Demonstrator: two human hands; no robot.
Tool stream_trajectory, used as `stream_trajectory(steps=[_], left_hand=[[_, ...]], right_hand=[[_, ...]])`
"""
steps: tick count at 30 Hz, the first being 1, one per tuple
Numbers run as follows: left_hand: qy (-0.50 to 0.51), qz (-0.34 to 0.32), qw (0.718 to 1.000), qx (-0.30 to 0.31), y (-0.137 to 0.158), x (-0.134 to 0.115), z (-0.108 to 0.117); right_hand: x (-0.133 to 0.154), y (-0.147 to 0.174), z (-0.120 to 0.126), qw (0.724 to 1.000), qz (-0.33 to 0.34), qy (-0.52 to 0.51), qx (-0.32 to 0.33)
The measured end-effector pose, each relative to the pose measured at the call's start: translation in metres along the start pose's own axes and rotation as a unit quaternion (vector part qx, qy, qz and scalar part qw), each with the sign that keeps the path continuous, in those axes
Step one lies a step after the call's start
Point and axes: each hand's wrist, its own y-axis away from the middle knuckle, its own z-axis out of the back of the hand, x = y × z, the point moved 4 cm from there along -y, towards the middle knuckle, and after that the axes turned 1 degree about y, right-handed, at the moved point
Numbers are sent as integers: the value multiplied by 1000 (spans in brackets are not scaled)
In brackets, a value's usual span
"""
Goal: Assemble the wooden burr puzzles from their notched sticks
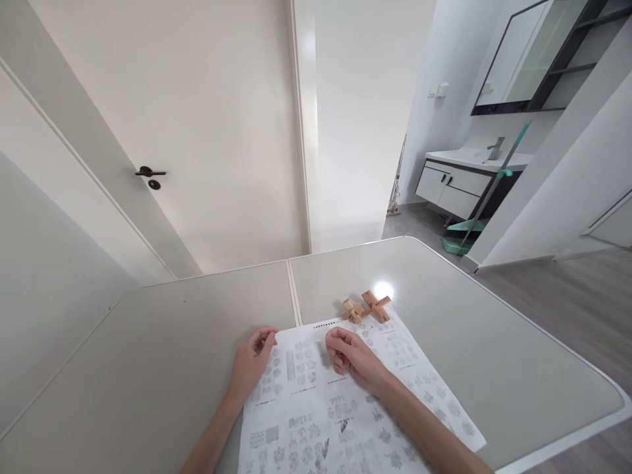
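A large white sheet of paper (pixel 316 421), printed with rows of small grey drawings and lines of text, lies flat on the table. At its upper left corner is my left hand (pixel 254 361), closed, with thumb and forefinger meeting on the paper's corner. My right hand (pixel 355 355) rests over the upper middle of the sheet, its fingers curled together; whatever is inside them, if anything, is hidden. Just beyond it, at the sheet's top edge, sit notched wooden pieces: a compact cluster (pixel 353 311) and a cross-shaped piece (pixel 376 307) touching or nearly touching it.
The pale table (pixel 474 342) has a white rim and a seam across it. Behind stands a white door (pixel 222 131) with a black handle (pixel 151 172). At right are a washbasin cabinet (pixel 451 184), a mirror cabinet (pixel 513 59), and a green broom and dustpan (pixel 457 247).
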Motion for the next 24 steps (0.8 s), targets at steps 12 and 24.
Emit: stream_trajectory(steps=[12, 24], left_hand=[[22, -6, 999, 25, 6, -6, 3], [28, -11, 999, 22, 5, -3, 2]], right_hand=[[0, 3, -4, 1000, 2, 26, 0], [2, 3, -8, 999, 9, 42, 13]])
